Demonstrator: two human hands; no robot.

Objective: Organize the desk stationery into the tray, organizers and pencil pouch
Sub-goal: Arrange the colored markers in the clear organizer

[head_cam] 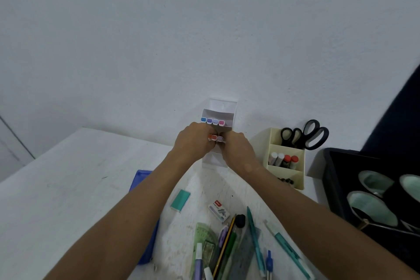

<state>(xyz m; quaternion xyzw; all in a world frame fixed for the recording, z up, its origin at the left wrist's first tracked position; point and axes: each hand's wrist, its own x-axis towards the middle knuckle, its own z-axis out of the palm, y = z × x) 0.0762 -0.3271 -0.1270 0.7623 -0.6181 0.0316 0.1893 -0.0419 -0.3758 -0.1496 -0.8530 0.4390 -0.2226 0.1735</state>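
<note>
A white tiered organizer [221, 107] stands against the wall. Its upper tier holds several markers [212, 121] with blue, purple and pink ends. My left hand [193, 141] and my right hand [236, 149] are both at the middle tier, fingers curled round markers [216, 138] with orange and purple ends. The lower tier is mostly hidden behind my hands. Loose pens, pencils and rulers [229, 248] lie on the desk near me, with a teal eraser [180, 200] and a staples box [218, 210].
A cream organizer [270, 141] to the right holds scissors [304, 135] and glue sticks [284, 160]. A black tray [329, 179] with tape rolls sits at far right. A blue pouch or folder [141, 177] lies under my left forearm.
</note>
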